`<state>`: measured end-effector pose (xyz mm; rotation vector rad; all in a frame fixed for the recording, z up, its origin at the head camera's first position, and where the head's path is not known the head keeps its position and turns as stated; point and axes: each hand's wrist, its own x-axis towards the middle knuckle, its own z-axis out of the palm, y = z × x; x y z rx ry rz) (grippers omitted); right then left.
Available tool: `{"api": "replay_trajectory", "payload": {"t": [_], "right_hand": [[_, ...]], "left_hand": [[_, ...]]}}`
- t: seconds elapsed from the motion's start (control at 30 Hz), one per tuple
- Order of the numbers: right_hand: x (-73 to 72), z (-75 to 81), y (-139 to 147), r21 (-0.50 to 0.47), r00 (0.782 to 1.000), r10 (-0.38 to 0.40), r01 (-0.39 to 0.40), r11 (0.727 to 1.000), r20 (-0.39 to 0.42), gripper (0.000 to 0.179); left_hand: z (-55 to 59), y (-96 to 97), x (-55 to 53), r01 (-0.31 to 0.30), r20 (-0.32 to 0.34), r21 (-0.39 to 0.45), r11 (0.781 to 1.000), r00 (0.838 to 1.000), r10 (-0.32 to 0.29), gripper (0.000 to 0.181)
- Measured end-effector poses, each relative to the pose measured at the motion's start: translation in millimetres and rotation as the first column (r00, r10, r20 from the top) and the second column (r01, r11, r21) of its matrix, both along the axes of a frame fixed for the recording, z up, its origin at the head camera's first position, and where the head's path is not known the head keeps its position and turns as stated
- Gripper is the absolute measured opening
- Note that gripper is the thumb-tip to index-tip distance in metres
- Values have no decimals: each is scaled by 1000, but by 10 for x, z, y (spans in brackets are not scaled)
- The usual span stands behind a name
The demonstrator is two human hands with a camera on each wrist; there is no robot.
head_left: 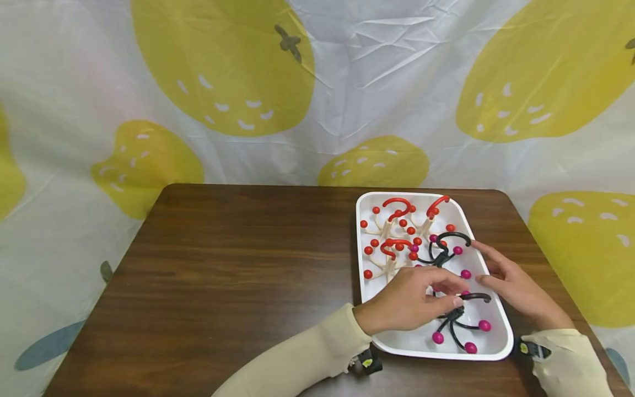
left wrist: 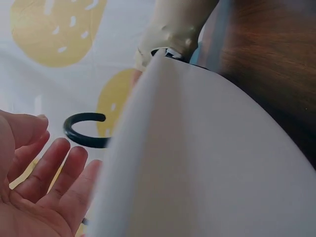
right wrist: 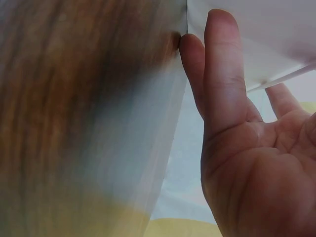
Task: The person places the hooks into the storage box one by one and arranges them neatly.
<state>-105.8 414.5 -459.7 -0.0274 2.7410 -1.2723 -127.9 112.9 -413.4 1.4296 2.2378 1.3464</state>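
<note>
A white tray (head_left: pixel 369 333) holds several claw-shaped hook hangers with ball tips. Two are black with pink balls: the nearer black hanger (head_left: pixel 453 317) and the farther black hanger (head_left: pixel 440 257). Behind and left of them lie three cream hangers with red hooks and red balls, among them a cream hanger (head_left: pixel 390 267). My left hand (head_left: pixel 414 295) hovers over the tray beside the nearer black hanger, whose black hook (left wrist: pixel 81 140) shows near loosely bent fingers that grip nothing. Along the tray's right side, my right hand (head_left: pixel 521 289) has its fingers extended against the outer wall (right wrist: pixel 256 44).
The tray stands at the right of a dark brown wooden table (head_left: pixel 223 275). Behind the table hangs a white cloth (head_left: pixel 342 99) printed with yellow fruit. Black straps are worn at both wrists over cream sleeves.
</note>
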Motion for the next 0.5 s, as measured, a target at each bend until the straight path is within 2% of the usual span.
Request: {"api": "replay_trajectory", "payload": {"t": [0.17, 0.3, 0.5], "right_hand": [[11, 56, 15, 19, 1000, -1, 1, 1000, 18, 74], [62, 153, 47, 67, 1000, 15, -15, 998, 3, 75], [155, 356, 44, 135, 990, 16, 4, 991, -141, 73]], "left_hand": [[40, -84, -8, -1, 10, 56, 998, 1000, 1, 23], [78, -155, -14, -2, 24, 65, 998, 1000, 1, 22], [150, -381, -36, -21, 81, 114, 993, 997, 11, 24]]}}
